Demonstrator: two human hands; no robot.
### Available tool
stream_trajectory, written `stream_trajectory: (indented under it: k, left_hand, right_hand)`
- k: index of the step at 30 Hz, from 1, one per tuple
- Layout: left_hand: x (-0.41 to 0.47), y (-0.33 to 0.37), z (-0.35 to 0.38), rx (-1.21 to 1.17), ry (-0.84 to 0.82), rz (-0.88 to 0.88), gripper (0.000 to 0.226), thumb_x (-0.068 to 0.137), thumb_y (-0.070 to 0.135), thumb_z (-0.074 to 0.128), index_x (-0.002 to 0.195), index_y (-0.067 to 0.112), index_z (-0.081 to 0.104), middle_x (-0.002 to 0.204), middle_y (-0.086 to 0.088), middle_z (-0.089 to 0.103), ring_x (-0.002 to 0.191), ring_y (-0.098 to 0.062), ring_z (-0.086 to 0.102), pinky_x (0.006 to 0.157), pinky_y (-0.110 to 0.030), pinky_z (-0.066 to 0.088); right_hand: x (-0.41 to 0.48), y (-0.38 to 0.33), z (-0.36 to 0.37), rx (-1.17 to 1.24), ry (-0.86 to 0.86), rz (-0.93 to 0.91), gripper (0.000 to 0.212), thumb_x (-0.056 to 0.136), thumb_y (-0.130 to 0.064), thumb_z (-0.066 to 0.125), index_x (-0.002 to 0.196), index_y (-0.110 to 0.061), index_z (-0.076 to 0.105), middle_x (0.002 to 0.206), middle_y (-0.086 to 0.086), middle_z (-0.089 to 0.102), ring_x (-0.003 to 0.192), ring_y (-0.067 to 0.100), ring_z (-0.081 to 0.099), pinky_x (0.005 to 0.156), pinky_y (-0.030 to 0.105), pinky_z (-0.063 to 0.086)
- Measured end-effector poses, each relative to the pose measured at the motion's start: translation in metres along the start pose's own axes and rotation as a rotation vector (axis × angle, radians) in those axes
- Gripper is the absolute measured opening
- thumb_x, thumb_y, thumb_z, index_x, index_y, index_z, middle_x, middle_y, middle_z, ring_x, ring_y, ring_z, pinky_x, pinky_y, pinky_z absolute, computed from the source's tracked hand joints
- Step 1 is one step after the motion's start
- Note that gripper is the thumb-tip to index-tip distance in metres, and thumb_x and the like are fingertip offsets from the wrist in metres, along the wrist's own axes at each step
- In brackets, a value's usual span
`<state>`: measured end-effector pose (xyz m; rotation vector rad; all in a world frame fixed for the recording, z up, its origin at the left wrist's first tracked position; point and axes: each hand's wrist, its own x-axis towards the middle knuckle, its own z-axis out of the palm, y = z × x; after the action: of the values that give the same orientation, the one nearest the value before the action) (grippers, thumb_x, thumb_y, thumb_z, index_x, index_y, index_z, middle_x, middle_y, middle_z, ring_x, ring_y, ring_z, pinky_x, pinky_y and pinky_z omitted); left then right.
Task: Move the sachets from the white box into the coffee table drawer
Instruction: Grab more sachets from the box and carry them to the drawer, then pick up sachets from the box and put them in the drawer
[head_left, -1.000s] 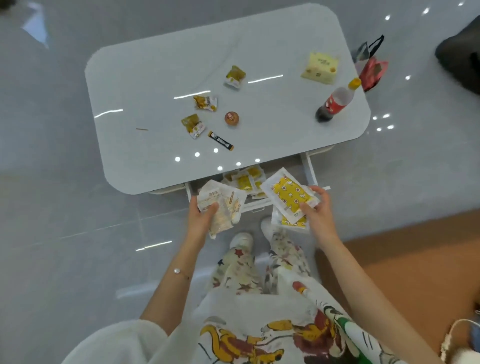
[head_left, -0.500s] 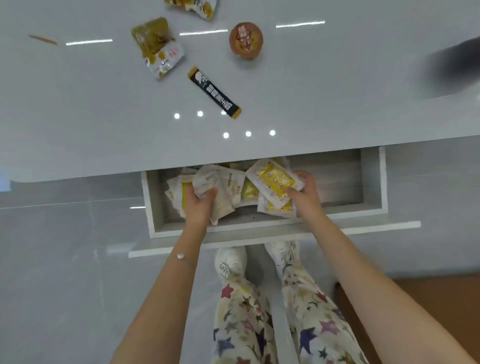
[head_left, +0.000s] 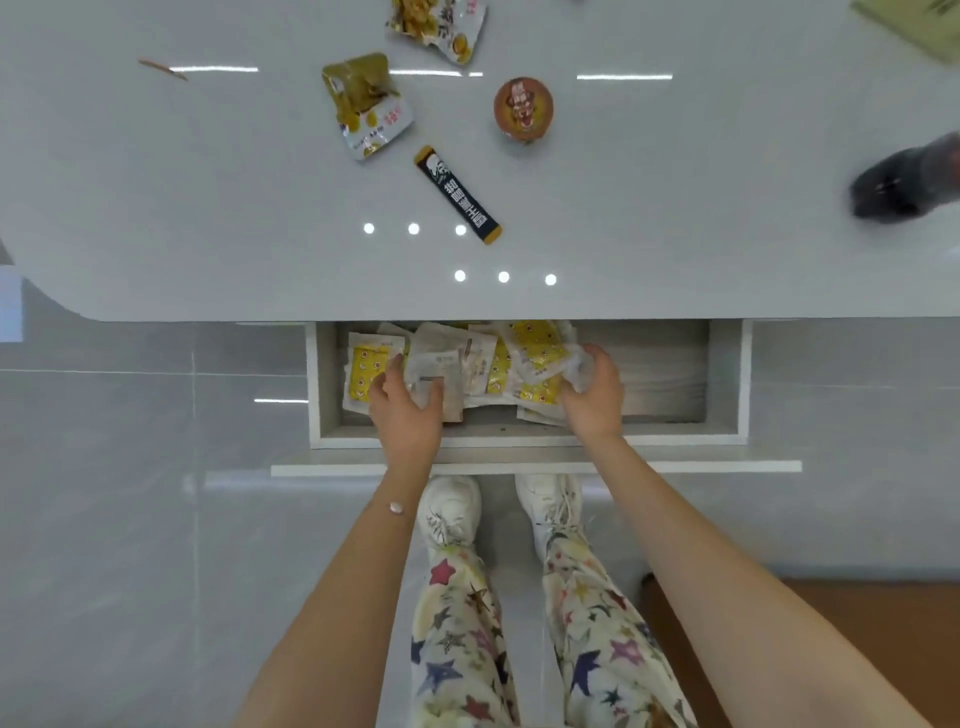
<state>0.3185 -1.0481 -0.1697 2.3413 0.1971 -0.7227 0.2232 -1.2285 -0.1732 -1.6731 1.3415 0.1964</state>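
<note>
The coffee table drawer (head_left: 670, 379) stands pulled open under the table's front edge. Several yellow-and-white sachets (head_left: 535, 353) lie heaped in its left and middle part. My left hand (head_left: 408, 413) is inside the drawer and holds a pale sachet (head_left: 434, 366) between thumb and fingers, low on the heap. My right hand (head_left: 592, 397) is curled round the right edge of some yellow-and-white sachets (head_left: 543, 387) that rest on the pile. The white box is out of view.
On the grey tabletop (head_left: 208, 208) lie two snack packets (head_left: 366, 104), a black stick sachet (head_left: 460, 195), a round brown cup (head_left: 522, 109) and a dark bottle (head_left: 904, 182) at the right. The drawer's right part is bare. My feet stand below the drawer front.
Both hands went down from above the drawer front into the drawer with their sachets, which now lie against the heap. The view moved closer to the table.
</note>
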Motion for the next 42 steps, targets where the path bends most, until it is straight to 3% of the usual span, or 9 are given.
stream_trajectory:
  k: [2, 5, 9, 16, 21, 23, 28, 34, 42]
  left_hand:
    - [-0.02, 0.014, -0.028, 0.079, -0.01, 0.111, 0.061, 0.092, 0.033, 0.06, 0.145, 0.016, 0.035, 0.146, -0.016, 0.035, 0.133, -0.031, 0.036, 0.104, -0.038, 0.034]
    - [-0.052, 0.041, -0.077, 0.157, -0.02, 0.279, 0.057, 0.094, 0.035, 0.057, 0.144, 0.017, 0.038, 0.144, -0.014, 0.041, 0.132, -0.029, 0.039, 0.106, -0.039, 0.035]
    - [-0.11, 0.085, -0.142, 0.287, 0.042, 0.407, 0.06, 0.091, 0.049, 0.045, 0.142, 0.017, 0.041, 0.144, -0.014, 0.042, 0.131, -0.033, 0.041, 0.105, -0.051, 0.037]
    - [-0.229, 0.15, -0.229, 0.346, 0.177, 0.366, 0.071, 0.088, 0.061, 0.027, 0.149, 0.023, 0.03, 0.154, -0.011, 0.029, 0.141, -0.034, 0.026, 0.115, -0.051, 0.021]
    - [-0.284, 0.156, -0.295, 0.318, 0.336, 0.319, 0.065, 0.089, 0.055, 0.037, 0.145, 0.023, 0.035, 0.139, -0.012, 0.045, 0.129, -0.034, 0.04, 0.109, -0.052, 0.029]
    - [-0.301, 0.149, -0.324, 0.309, 0.396, 0.256, 0.067, 0.087, 0.057, 0.035, 0.144, 0.024, 0.035, 0.138, -0.011, 0.045, 0.129, -0.033, 0.039, 0.11, -0.05, 0.027]
    - [-0.337, 0.1, -0.392, 0.299, 0.535, 0.051, 0.08, 0.081, 0.067, 0.019, 0.149, 0.026, 0.03, 0.152, -0.009, 0.034, 0.14, -0.033, 0.027, 0.113, -0.051, 0.02]
    - [-0.383, -0.002, -0.471, 0.255, 0.679, -0.125, 0.076, 0.082, 0.065, 0.023, 0.149, 0.028, 0.03, 0.152, -0.008, 0.034, 0.139, -0.036, 0.029, 0.113, -0.052, 0.021]
    - [-0.445, -0.137, -0.556, 0.009, 0.888, -0.431, 0.085, 0.077, 0.069, 0.017, 0.149, 0.027, 0.028, 0.154, -0.008, 0.029, 0.141, -0.033, 0.023, 0.114, -0.051, 0.02]
  right_hand:
    - [-0.025, -0.02, -0.022, -0.051, -0.068, -0.06, 0.057, 0.087, -0.016, 0.064, 0.14, -0.018, 0.042, 0.14, 0.008, 0.046, 0.13, 0.026, 0.042, 0.11, 0.039, 0.034]
    - [-0.067, -0.052, -0.058, -0.095, -0.192, -0.176, 0.066, 0.089, -0.032, 0.063, 0.146, -0.03, 0.031, 0.149, 0.0, 0.037, 0.138, 0.021, 0.032, 0.114, 0.045, 0.028]
    - [-0.13, -0.104, -0.106, -0.272, -0.209, -0.408, 0.068, 0.089, -0.039, 0.062, 0.148, -0.027, 0.03, 0.152, 0.001, 0.033, 0.141, 0.022, 0.026, 0.116, 0.037, 0.022]
    - [-0.25, -0.201, -0.182, -0.473, -0.17, -0.668, 0.071, 0.09, -0.051, 0.055, 0.15, -0.037, 0.021, 0.158, 0.0, 0.019, 0.144, 0.024, 0.015, 0.116, 0.042, 0.019]
    - [-0.318, -0.252, -0.195, -0.621, -0.239, -0.881, 0.073, 0.087, -0.061, 0.048, 0.15, -0.039, 0.018, 0.159, 0.001, 0.014, 0.146, 0.028, 0.011, 0.115, 0.048, 0.02]
    - [-0.343, -0.269, -0.189, -0.67, -0.274, -1.014, 0.075, 0.084, -0.065, 0.044, 0.15, -0.039, 0.018, 0.159, 0.002, 0.014, 0.146, 0.029, 0.01, 0.114, 0.049, 0.02]
    - [-0.412, -0.307, -0.141, -0.743, -0.387, -1.232, 0.073, 0.089, -0.052, 0.055, 0.15, -0.038, 0.018, 0.16, 0.001, 0.012, 0.147, 0.027, 0.005, 0.117, 0.044, 0.012]
    - [-0.497, -0.335, -0.046, -0.884, -0.529, -1.417, 0.084, 0.076, -0.073, 0.029, 0.15, -0.036, 0.021, 0.159, 0.003, 0.017, 0.146, 0.028, 0.01, 0.114, 0.046, 0.019]
    - [-0.614, -0.352, 0.087, -0.929, -0.672, -1.606, 0.086, 0.074, -0.074, 0.032, 0.148, -0.031, 0.03, 0.154, 0.007, 0.03, 0.143, 0.032, 0.022, 0.114, 0.048, 0.024]
